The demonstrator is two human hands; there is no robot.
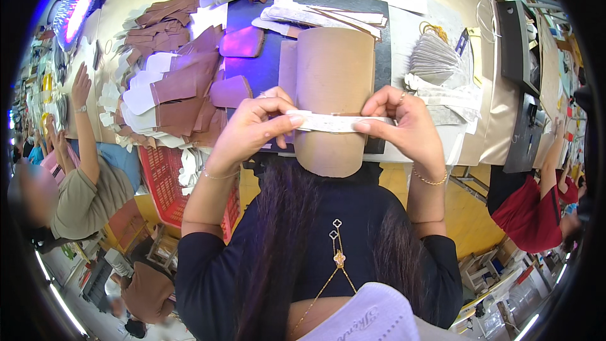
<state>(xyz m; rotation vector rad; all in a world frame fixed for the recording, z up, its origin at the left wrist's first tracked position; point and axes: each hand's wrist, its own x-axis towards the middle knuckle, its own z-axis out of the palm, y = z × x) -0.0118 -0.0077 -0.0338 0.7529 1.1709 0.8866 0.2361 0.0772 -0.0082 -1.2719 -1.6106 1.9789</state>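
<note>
A narrow white strip (331,122) lies crosswise over a tan, rounded cardboard-like form (334,69) in front of me. My left hand (268,120) pinches the strip's left end between thumb and fingers. At the other end, my right hand (394,117) grips it with the thumb along its near edge. A thin brown edge shows just beyond the strip, near my right fingers. The form rests partly on a dark mat (382,12), and its near end reaches toward my body.
Stacked brown and white cut pieces (183,91) spread to the left, near a blue-purple lit lamp (79,16). More white strips (303,16) lie beyond the form. Fanned grey pieces (435,57) sit at right. A red crate (167,183) stands below the table's left. Co-workers sit on both sides.
</note>
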